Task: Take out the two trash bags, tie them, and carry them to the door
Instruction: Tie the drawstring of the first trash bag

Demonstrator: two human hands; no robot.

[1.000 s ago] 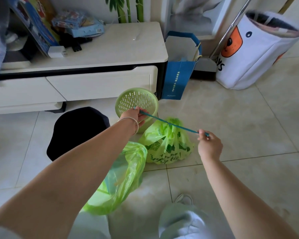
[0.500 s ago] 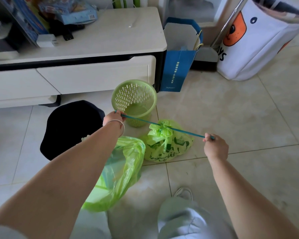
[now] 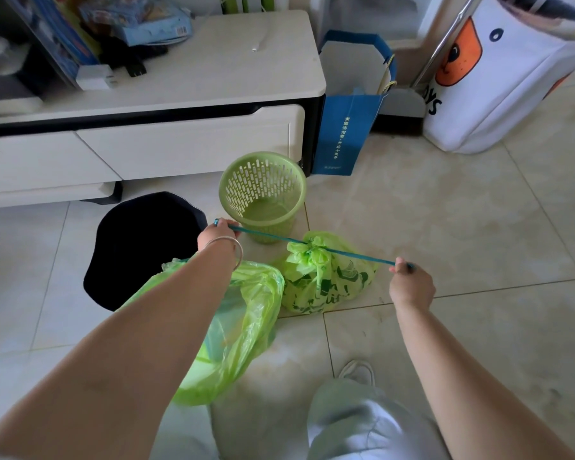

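A small green trash bag (image 3: 329, 280) with dark green print sits on the floor, its neck gathered tight. A blue drawstring (image 3: 269, 235) runs taut through that neck. My left hand (image 3: 218, 234) grips one end of the string, out to the left. My right hand (image 3: 409, 280) pinches the other end, out to the right. A second green trash bag (image 3: 243, 330) lies open-mouthed on the floor under my left forearm, partly hidden by it.
An empty green slotted waste basket (image 3: 263, 197) stands just behind the bags. A dark round bin (image 3: 146, 247) sits to its left. A white low cabinet (image 3: 180, 141) is behind, a blue paper bag (image 3: 349, 134) and a white fabric bin (image 3: 498, 81) to the right.
Both hands have pulled the blue string further apart, and the small bag's neck has cinched tighter. My left hand moved left, my right hand slightly right.
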